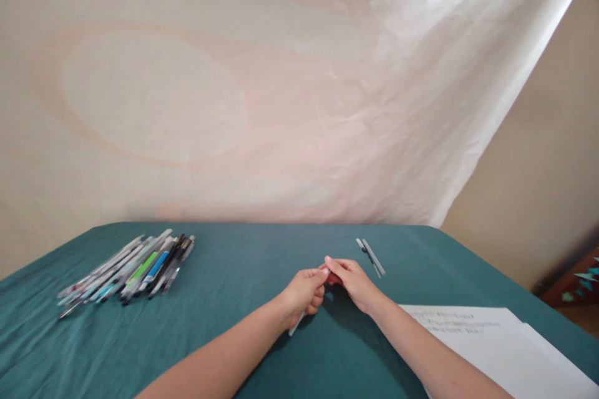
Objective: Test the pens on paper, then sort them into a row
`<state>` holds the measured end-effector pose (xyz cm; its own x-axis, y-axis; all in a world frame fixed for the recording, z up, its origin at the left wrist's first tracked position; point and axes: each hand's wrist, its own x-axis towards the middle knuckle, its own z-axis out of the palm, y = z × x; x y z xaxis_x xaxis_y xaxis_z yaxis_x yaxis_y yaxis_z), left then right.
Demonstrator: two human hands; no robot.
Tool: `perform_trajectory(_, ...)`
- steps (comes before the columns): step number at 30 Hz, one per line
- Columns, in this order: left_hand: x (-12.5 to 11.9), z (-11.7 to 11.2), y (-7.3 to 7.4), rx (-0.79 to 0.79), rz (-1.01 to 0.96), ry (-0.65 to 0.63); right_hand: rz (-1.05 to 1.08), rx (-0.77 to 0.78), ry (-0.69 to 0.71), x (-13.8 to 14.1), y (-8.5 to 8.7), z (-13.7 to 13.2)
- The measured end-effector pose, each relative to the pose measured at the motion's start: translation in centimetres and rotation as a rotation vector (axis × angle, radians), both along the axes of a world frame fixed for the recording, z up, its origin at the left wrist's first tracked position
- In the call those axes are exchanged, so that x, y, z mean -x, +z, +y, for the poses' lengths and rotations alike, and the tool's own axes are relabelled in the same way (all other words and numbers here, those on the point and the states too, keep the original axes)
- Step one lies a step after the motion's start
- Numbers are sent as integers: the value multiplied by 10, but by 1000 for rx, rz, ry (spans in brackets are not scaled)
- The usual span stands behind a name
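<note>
My left hand [305, 294] is closed around a slim, whitish pen [294, 326], whose lower end sticks out below the fist. At its thumb and fingertips it meets my right hand [350, 280], which is closed in a pinch. What lies between the right fingertips is hidden; the upper part of the pen cannot be seen. Both hands are above the green cloth. Just beyond the right hand lie two slender pieces side by side, a clear pen tube [374, 257] and a thin stick with a dark section [367, 254].
A bunch of pens [135, 267] with clear, black, blue and green parts lies at the left on the green-covered table [224, 336]. White paper sheets [496, 355] with blurred writing lie at the right, partly behind my right forearm. A pale hanging sheet [281, 106] stands behind the table.
</note>
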<state>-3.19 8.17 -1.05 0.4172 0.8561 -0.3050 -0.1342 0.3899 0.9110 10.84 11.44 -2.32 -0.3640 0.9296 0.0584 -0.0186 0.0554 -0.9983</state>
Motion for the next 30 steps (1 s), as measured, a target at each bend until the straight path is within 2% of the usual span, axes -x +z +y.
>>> perform_trajectory(5,-3,-2,1,-13,3,23,45,49,-26,1,-1,1)
perform_trajectory(9,-1,-1,0,-6,-41,0,178,150,-76,0,-3,7)
perform_trajectory(13,3,2,-1,30,-82,-29,212,164,-190,-13,-7,22)
perform_trajectory(16,4,4,-1,38,-112,-18,52,45,-270,-28,-10,36)
perform_trajectory(21,4,4,0,32,-135,7,-449,-270,-330,-53,-10,68)
perform_trajectory(25,4,3,-1,26,-136,11,-624,-306,-407,-71,-5,103)
perform_trajectory(30,4,3,1,24,-124,-3,-859,-326,-411,-80,-1,131)
